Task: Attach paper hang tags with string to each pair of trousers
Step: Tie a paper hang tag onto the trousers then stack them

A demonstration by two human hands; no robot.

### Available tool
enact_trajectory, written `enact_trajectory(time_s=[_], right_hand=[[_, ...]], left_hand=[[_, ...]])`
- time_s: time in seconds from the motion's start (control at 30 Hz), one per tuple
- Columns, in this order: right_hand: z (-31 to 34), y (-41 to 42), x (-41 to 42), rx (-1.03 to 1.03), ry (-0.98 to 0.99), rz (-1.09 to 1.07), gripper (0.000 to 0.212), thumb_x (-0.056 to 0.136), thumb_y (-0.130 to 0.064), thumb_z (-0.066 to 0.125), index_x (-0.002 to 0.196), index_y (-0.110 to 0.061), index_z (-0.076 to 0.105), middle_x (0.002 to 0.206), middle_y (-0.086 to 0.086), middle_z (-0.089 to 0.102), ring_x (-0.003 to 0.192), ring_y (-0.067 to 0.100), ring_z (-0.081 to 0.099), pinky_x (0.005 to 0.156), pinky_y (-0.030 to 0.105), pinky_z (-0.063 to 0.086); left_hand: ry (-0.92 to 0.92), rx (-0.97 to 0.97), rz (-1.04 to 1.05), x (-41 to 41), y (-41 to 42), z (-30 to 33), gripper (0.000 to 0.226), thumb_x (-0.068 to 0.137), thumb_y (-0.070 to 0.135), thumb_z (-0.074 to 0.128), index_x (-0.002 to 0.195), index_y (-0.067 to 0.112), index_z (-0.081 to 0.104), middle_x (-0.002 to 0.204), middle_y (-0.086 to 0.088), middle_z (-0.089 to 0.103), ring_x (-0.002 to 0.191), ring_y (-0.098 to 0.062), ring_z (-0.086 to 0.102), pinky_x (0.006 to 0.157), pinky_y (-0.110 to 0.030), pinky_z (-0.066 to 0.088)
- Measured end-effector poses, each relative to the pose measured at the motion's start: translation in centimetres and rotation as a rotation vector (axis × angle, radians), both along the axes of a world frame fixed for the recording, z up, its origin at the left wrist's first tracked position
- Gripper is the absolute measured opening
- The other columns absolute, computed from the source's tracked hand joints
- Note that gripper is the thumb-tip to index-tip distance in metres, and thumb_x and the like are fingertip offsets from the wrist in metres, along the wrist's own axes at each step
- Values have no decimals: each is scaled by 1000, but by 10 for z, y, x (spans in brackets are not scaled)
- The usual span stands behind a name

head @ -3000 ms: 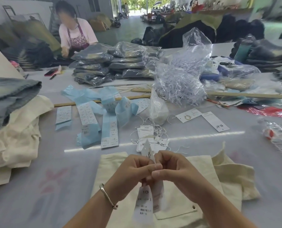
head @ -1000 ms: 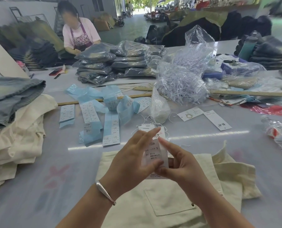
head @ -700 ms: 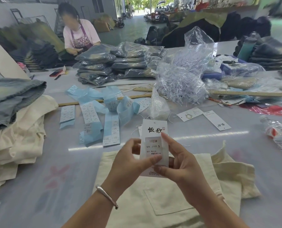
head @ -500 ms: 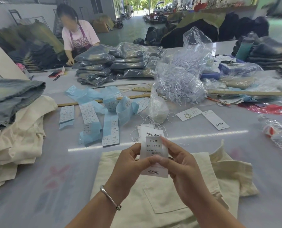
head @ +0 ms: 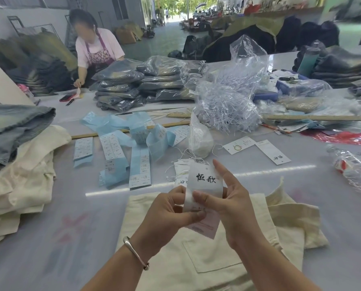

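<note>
Your left hand (head: 171, 208) and right hand (head: 226, 198) both pinch the white tag (head: 204, 183), thumbs pressed on its lower face, right forefinger spread straight, just above the cream trousers (head: 217, 263) lying on the table (head: 80, 227). Keep the tag flat, find its string at the top, and thread that through the trousers without creasing the paper.

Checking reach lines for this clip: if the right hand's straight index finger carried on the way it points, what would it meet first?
The right hand points its index finger up and away across the table. Next along that line appears to be the small clear bag of white string, beyond the hang tag it pinches; depth is uncertain, so it might pass above.
</note>
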State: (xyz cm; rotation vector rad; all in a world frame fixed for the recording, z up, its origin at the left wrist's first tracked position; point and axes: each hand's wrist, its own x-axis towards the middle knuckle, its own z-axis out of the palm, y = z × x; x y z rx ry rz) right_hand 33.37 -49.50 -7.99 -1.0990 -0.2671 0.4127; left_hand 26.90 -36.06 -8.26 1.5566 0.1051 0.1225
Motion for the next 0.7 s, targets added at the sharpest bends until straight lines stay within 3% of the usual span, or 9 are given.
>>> enact_trajectory(time_s=[0.1,0.23,0.37,0.43,0.53,0.63,0.7], right_hand=[[1,-2,7,-3,-35,-67,85,52,-4,83,128,-35,59,93,5,74,80,19,70,65,30,57],[-3,1,9,-19,-78,-104,65,65,-5,81,119,-37,66,85,2,72,74,14,66,65,30,57],[-11,4,8,-214,-245,-186,55,78,-10,78,120,-43,64,100,-4,74,80,12,70,71,30,58],[-14,5,7,-270,-284,-178,52,82,-15,76,121,-45,62,97,-5,74,79,11,70,71,28,58],[-17,10,6,-175,-96,-135,46,84,-15,72,118,-45,64,80,2,74,66,16,65,63,32,58],[-21,12,5,-57,105,-126,38,89,-12,66,115,-39,68,88,12,74,73,23,66,68,39,59],[-28,14,2,-75,138,-145,33,95,-13,58,112,-39,70,88,7,74,72,20,65,66,36,58]], left_hand=[[29,-31,-87,-2,2,-4,28,73,7,76,97,-6,73,103,-17,65,95,-25,66,81,-36,55],[61,-110,-178,-2,6,-8,28,78,9,73,104,-2,72,103,-17,71,94,-26,68,83,-34,54],[98,-125,-159,1,7,-11,24,83,21,72,103,10,74,101,-12,74,92,-21,69,80,-28,54],[91,-140,-125,4,7,-13,24,82,23,72,102,10,74,100,-11,74,91,-20,69,77,-25,52],[88,-197,-106,5,6,-17,24,81,21,74,100,7,74,99,-14,73,89,-22,68,77,-27,53],[101,-210,-41,4,-2,-24,25,81,28,72,96,9,74,94,-13,73,81,-20,69,69,-26,54],[136,-130,57,4,-7,-29,35,83,39,72,89,4,72,85,-14,73,71,-20,67,61,-25,52]])
